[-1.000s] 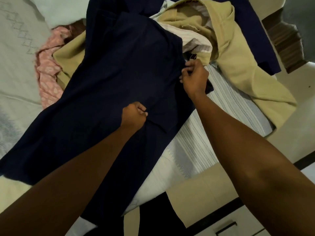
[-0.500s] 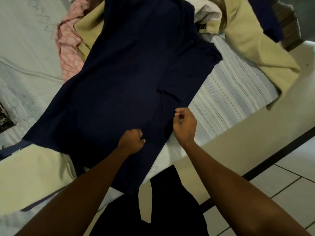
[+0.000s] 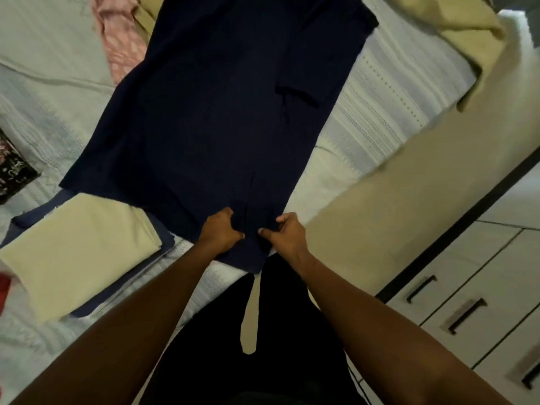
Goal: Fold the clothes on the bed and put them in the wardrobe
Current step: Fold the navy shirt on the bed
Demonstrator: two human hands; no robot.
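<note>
A navy blue garment (image 3: 216,106) lies spread lengthwise on the bed (image 3: 388,92), reaching from the far side to the near edge. My left hand (image 3: 220,230) grips its near end with curled fingers. My right hand (image 3: 285,233) pinches the same end just to the right, the two hands a few centimetres apart. A short sleeve (image 3: 309,89) lies folded over the garment's right side.
A folded beige garment (image 3: 79,252) sits on a folded blue one at the near left. Pink cloth (image 3: 119,39) and beige clothes (image 3: 455,33) lie at the far side. A dark patterned cushion (image 3: 13,168) is at left. White drawers with dark handles (image 3: 464,314) stand at right.
My right hand left the sleeve area and came back to the near end beside my left hand. Both hands pulled the garment toward me, stretching it flatter along the bed.
</note>
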